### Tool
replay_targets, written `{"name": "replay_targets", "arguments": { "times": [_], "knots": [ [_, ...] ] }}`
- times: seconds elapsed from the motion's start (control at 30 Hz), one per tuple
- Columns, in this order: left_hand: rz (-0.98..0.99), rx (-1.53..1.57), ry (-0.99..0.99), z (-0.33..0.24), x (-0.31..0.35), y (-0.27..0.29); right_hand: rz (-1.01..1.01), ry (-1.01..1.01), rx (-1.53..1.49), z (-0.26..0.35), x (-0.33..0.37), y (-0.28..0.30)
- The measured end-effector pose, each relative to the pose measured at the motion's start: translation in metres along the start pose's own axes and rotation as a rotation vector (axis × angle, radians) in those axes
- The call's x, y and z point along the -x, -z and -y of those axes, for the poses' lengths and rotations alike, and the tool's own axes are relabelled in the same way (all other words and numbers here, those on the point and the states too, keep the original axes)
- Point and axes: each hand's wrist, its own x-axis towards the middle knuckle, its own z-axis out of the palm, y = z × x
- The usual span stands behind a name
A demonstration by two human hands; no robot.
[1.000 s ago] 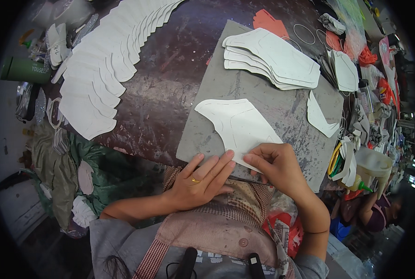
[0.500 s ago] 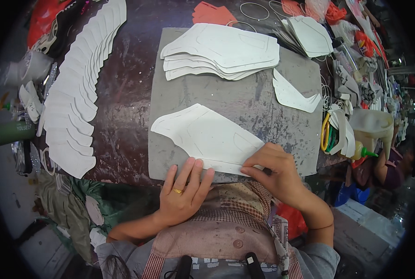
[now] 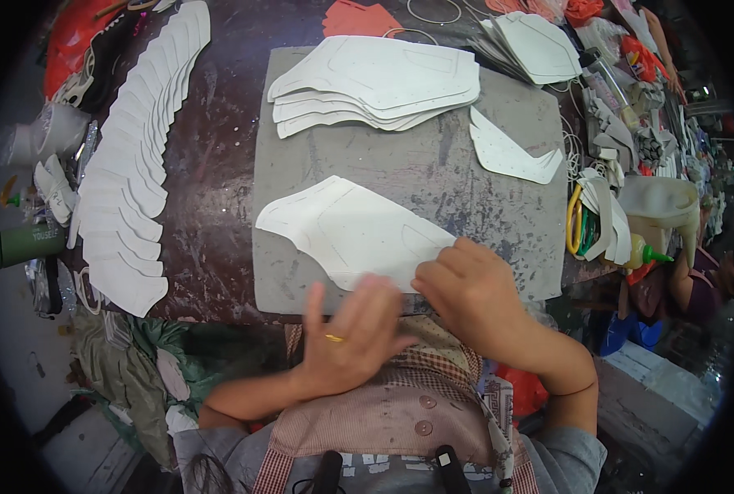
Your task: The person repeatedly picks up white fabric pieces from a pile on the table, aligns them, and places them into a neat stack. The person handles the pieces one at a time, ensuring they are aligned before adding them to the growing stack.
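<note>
A white cut-out piece (image 3: pixel 350 226) with thin marked lines lies flat on a grey board (image 3: pixel 276 280). At its near edge is my left hand (image 3: pixel 350 329), fingers outstretched and apart, their tips smeared by motion. Whether the tips touch the piece is hard to tell. My right hand (image 3: pixel 470 284) is closed at the piece's near right corner, fingers curled round the edge; the pinch itself is hidden behind the knuckles. Farther back on the board rests a stack of similar white pieces (image 3: pixel 375 74). A narrow curved white piece (image 3: pixel 511 156) lies to its right.
Along the left runs a long fanned row of white pieces (image 3: pixel 132 173) on the dark table (image 3: pixel 211 148). More pale pieces (image 3: pixel 540 49) overlap at the back right. A green cylinder (image 3: pixel 30 244), a green-tipped bottle (image 3: pixel 643 251) and a translucent container (image 3: pixel 659 202) crowd the sides.
My left hand has shifted right and its spread fingers are now blurred. My right hand has curled further over the corner, slightly left. The narrow strip along the near edge is now covered.
</note>
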Motion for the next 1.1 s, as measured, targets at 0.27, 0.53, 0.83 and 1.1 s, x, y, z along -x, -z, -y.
{"name": "replay_targets", "arguments": {
  "times": [0.27, 0.53, 0.83, 1.1],
  "knots": [
    [-0.071, -0.002, -0.167, -0.011, 0.001, -0.026, -0.022, -0.476, -0.635, -0.03, 0.021, 0.024],
    [-0.065, -0.157, -0.152, -0.016, -0.007, -0.029, -0.124, -0.563, -0.609, -0.034, 0.02, 0.011],
    [0.108, 0.223, -0.212, 0.047, -0.089, 0.026, 0.09, -0.303, -0.263, -0.024, -0.011, 0.058],
    [-0.137, 0.249, -0.275, 0.082, -0.104, 0.036, -0.593, -0.364, -0.668, -0.072, 0.011, 0.02]
  ]
}}
